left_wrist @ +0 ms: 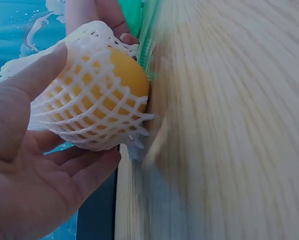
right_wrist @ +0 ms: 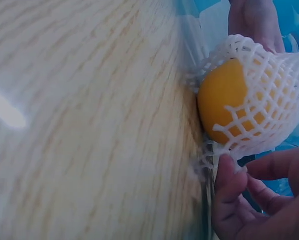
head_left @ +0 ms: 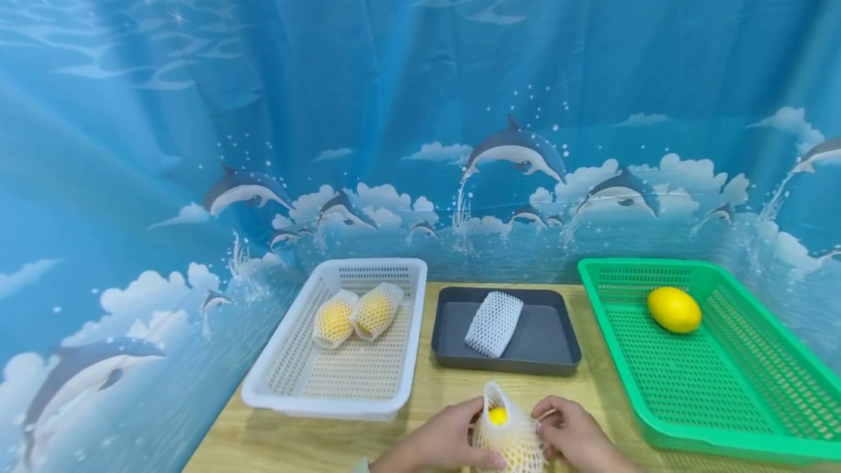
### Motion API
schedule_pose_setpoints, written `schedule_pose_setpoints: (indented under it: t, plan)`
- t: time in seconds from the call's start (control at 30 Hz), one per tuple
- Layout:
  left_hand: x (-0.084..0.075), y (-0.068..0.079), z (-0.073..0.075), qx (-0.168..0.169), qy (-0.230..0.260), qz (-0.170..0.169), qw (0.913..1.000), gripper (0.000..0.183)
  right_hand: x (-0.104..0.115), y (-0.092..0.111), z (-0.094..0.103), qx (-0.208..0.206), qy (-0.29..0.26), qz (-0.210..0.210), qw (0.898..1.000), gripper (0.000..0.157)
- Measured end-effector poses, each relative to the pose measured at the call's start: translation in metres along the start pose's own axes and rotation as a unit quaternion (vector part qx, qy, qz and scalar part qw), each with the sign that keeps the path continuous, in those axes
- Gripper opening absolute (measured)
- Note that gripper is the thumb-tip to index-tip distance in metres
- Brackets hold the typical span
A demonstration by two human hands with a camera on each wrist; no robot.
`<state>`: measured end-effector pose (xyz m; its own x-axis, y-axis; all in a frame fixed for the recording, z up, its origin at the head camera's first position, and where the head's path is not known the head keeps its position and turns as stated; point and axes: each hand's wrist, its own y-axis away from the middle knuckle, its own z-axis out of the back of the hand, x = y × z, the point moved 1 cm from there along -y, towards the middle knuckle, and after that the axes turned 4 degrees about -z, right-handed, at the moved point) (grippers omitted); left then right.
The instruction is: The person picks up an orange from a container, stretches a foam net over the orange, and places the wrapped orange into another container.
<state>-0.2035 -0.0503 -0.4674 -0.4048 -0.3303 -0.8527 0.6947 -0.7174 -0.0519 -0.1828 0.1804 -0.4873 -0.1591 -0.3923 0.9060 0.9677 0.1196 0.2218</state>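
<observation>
A smooth yellow fruit [head_left: 497,415] sits partly inside a white foam fruit net [head_left: 519,435] at the table's front. My left hand [head_left: 449,436] holds the netted fruit from the left, thumb on one side and fingers on the other. In the left wrist view, bare fruit [left_wrist: 131,74] shows at the end of the net facing the table. From the right, my right hand [head_left: 571,433] pinches the net's edge between thumb and forefinger. The right wrist view shows that fruit end bulging out, with net strands [right_wrist: 259,107] spread around it.
A white basket [head_left: 259,384] at left holds two netted yellow fruits [head_left: 377,312]. In the middle, a dark grey tray [head_left: 542,334] carries an unfilled foam net [head_left: 494,323]. One bare yellow fruit [head_left: 674,309] lies in the green basket [head_left: 703,393] at right. A dolphin-print curtain [head_left: 420,93] hangs behind.
</observation>
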Motion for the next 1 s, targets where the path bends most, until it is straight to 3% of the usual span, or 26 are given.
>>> schedule_pose_setpoints:
  t: [0.23, 0.5, 0.73, 1.0]
  plan:
    - [-0.002, -0.001, -0.002, 0.005, -0.064, -0.003, 0.9979, 0.055, 0.000, 0.002, 0.000, 0.049, -0.076, -0.048, 0.995, 0.025]
    - [-0.005, -0.002, -0.002, 0.014, -0.066, 0.010, 0.9976, 0.057, 0.001, 0.002, 0.002, 0.066, -0.044, -0.011, 0.997, 0.029]
    - [-0.003, -0.001, -0.001, 0.012, -0.067, 0.006, 0.9976, 0.060, 0.010, 0.004, 0.004, 0.093, 0.043, 0.063, 0.993, 0.032]
    - [0.000, -0.002, -0.001, 0.006, -0.022, 0.029, 0.9993, 0.063, 0.007, 0.003, 0.005, 0.135, 0.001, 0.036, 0.990, 0.050]
